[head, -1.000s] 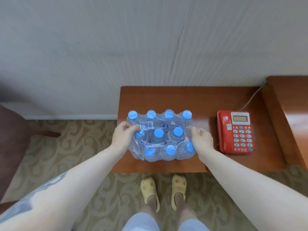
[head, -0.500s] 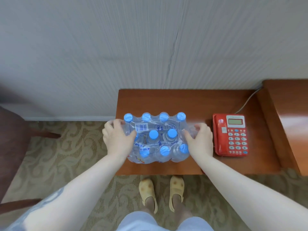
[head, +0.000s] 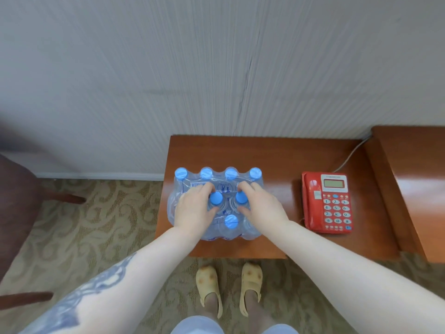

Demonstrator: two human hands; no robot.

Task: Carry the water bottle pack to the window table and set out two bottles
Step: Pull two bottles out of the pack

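A shrink-wrapped water bottle pack (head: 218, 182) with several blue caps stands on the left part of a brown wooden table (head: 277, 160). Both hands lie on top of the pack. My left hand (head: 195, 210) curls its fingers into the wrap around a middle bottle's blue cap (head: 216, 198). My right hand (head: 262, 208) does the same around the neighbouring cap (head: 241, 197). The hands hide most of the middle and front rows of bottles.
A red telephone (head: 330, 203) sits on the table right of the pack, its cord running to the back. A taller wooden unit (head: 414, 169) adjoins on the right. A dark chair (head: 16, 201) stands at the left on patterned carpet. My slippered feet (head: 209, 285) are at the table's front edge.
Both hands have moved from the sides of the pack onto its top, closing around the two middle caps. The pack stays on the table.
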